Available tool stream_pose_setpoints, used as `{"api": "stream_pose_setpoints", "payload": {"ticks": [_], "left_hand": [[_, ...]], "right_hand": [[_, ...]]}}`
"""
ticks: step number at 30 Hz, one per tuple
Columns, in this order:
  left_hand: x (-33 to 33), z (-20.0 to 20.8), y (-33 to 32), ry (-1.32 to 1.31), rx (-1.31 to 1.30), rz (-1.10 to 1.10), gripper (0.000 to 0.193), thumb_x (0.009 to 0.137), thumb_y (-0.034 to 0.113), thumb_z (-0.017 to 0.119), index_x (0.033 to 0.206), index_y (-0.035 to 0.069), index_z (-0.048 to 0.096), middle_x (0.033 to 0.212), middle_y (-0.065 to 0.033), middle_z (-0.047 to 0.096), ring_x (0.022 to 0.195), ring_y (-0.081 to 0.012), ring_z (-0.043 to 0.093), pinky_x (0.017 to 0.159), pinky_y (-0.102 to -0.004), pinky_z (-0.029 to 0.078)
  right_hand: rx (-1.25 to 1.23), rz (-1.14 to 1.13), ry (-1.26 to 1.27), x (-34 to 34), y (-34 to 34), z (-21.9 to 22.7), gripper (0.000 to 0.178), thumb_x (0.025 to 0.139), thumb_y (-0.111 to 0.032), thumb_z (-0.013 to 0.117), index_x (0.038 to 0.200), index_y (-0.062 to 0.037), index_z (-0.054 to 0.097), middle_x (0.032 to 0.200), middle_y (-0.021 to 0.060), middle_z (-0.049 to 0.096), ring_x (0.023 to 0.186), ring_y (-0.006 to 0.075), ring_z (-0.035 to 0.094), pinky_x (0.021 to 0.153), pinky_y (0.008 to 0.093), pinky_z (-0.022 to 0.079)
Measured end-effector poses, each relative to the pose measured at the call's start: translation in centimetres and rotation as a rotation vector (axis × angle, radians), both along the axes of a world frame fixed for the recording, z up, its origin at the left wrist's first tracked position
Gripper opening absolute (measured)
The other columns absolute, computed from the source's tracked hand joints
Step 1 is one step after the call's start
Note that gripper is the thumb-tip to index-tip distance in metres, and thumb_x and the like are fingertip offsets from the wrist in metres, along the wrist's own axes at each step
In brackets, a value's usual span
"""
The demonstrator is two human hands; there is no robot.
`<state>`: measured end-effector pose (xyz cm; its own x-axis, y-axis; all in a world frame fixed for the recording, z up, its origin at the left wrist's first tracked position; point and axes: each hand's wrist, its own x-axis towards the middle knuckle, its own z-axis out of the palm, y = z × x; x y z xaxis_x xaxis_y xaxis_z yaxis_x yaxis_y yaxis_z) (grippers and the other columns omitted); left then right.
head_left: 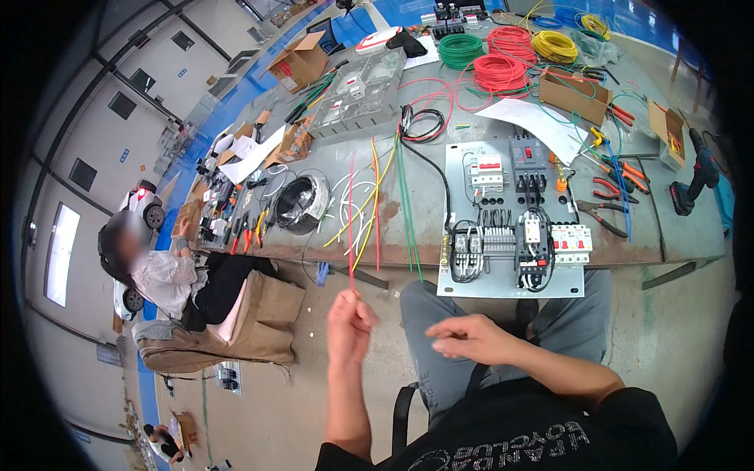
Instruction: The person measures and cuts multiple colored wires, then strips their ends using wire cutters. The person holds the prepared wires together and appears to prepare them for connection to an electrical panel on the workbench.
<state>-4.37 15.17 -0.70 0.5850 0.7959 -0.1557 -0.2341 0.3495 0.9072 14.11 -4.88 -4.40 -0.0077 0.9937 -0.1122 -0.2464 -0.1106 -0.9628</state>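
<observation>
In front of the table edge, my left hand (349,323) is closed around the lower end of a straight red wire (352,235), which points up over the tabletop. My right hand (471,339) is held above my lap, apart from the wire, its fingers stretched to the left and nothing seen in them. Beyond the hands lie cut yellow wires (367,221), green wires (406,204) and curled white wires (342,206). A pale mounting panel (514,289) rests at the table's edge, carrying breakers (571,243), a contactor (532,235) and terminal blocks (499,240).
Pliers (603,216), a cordless drill (695,177) and a cardboard box (577,98) lie to the right. Red wire coils (501,73) and a grey compartment tray (357,86) stand farther back. A black cable coil (302,202) lies left; another person (169,275) sits beyond it.
</observation>
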Motion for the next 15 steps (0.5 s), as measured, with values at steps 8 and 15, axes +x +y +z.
{"api": "stream_pose_setpoints", "payload": {"ticks": [8,15], "left_hand": [[1.2,-1.2,-11.2,0.016,0.212,-0.119,0.017,0.107,0.019,0.051,0.105,0.003,0.052,0.071,-0.0044,0.055,0.057,-0.0120,0.049,0.057,-0.0283,0.043],[3.0,-0.8,-14.4,-0.082,0.127,-0.314,0.010,0.107,0.015,0.050,0.106,0.004,0.051,0.067,-0.0026,0.048,0.055,-0.0112,0.042,0.055,-0.0297,0.038]], "right_hand": [[0.218,-0.116,0.147,-0.2,5.0,4.2,0.031,0.099,-0.011,0.065,0.126,0.0028,0.058,0.086,0.0008,0.063,0.071,0.0056,0.059,0.061,0.0231,0.047],[0.278,-0.353,0.035,6.5,2.5,9.0,0.015,0.099,-0.012,0.064,0.107,0.0010,0.062,0.076,0.0004,0.063,0.060,0.0062,0.061,0.052,0.0221,0.049]]}}
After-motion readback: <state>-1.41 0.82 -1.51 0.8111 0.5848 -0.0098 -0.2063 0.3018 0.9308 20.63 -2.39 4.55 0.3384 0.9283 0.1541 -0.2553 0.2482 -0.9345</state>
